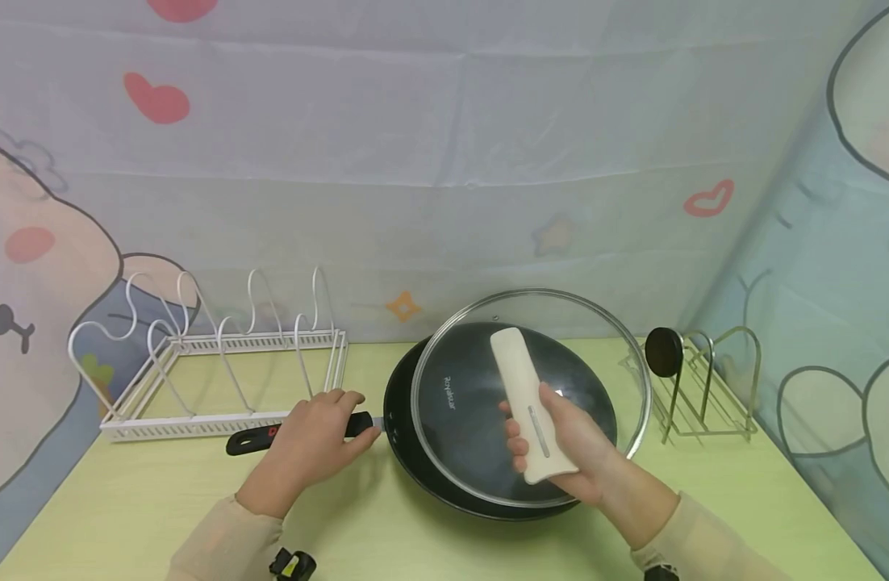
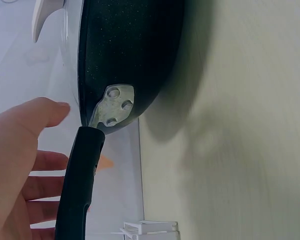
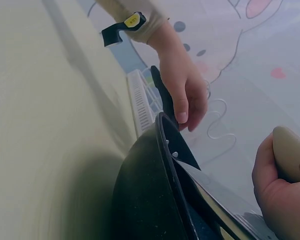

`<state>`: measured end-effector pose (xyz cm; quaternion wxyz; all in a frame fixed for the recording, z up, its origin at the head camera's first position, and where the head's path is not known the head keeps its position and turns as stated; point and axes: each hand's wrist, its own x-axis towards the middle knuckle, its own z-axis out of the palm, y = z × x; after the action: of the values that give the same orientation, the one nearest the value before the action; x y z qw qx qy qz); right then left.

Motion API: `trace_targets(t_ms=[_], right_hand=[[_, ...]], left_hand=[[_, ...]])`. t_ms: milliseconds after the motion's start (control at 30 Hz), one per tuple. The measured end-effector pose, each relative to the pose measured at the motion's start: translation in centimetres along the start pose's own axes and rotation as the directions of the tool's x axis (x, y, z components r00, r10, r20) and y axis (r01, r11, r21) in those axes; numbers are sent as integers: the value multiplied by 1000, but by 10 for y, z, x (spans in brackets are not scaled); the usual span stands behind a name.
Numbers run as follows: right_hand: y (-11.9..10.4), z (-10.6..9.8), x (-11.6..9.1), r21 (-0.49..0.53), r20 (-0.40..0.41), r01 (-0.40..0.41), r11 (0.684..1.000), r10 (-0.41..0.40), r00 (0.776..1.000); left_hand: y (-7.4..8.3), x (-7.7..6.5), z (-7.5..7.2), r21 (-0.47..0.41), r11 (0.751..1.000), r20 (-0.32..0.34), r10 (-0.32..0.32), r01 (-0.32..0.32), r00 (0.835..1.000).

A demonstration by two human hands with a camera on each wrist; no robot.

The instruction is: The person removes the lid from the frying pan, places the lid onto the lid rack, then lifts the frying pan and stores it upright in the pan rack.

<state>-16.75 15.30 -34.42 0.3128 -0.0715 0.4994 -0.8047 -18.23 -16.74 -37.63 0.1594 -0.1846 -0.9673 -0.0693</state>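
Note:
A black wok (image 1: 398, 411) stands on the table, its black handle (image 1: 250, 440) pointing left. Over it is a clear glass lid (image 1: 444, 339) with a metal rim and a long cream handle (image 1: 520, 367), shifted to the right of the wok's rim. My right hand (image 1: 578, 452) grips that cream handle. In the right wrist view the lid slants at the wok's rim; whether they touch I cannot tell. Above the wok's handle is my left hand (image 1: 314, 444); in the left wrist view its thumb (image 2: 52, 111) stands apart and its fingers reach behind the handle without closing round it.
On the left stands a white wire rack (image 1: 198, 424) with upright curved dividers, just behind the wok's handle. A smaller metal rack (image 1: 716, 428) with a round black knob (image 1: 664, 352) is at the right. A printed cloth (image 1: 444, 202) hangs behind the table.

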Motion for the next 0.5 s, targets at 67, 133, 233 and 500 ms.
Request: trace_targets(t_ms=[67, 133, 233, 500], right_hand=[[-1, -1, 0, -3, -4, -4, 1000, 4, 1000], [-2, -1, 0, -7, -12, -8, 1000, 7, 1000], [-4, -1, -1, -16, -25, -10, 1000, 10, 1000], [-9, -2, -3, -56, -46, -17, 998, 14, 999]], left_hand=[[0, 0, 0, -5, 1000, -1, -8, 8, 1000], [1, 1, -1, -10, 1000, -4, -14, 14, 1000], [2, 1, -1, -17, 1000, -17, -16, 16, 1000], [7, 2, -2, -57, 998, -34, -30, 29, 999]])
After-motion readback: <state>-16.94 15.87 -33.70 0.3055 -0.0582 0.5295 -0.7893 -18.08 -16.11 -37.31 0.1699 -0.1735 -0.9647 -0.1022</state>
